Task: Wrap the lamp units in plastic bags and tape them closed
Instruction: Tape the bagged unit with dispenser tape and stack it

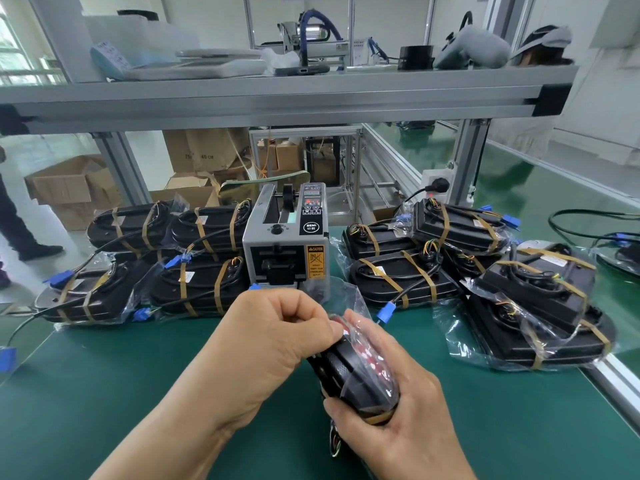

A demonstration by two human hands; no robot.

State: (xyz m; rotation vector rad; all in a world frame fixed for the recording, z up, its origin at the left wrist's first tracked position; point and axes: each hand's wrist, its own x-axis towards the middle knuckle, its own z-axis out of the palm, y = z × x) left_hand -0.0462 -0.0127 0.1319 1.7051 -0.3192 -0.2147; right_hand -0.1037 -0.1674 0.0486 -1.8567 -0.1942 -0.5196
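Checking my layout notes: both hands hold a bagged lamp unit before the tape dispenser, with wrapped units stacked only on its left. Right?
No: the head view shows wrapped units stacked on both sides of the tape dispenser; the rest holds.

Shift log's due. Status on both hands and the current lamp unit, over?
Left hand pinches plastic bag at its far end. Right hand grips bagged lamp unit. Tape dispenser dead ahead, nothing in between.

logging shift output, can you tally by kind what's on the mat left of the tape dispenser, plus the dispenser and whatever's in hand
tape dispenser: 1
taped lamp units left of it: 4
lamp unit being bagged, in hand: 1
total: 6
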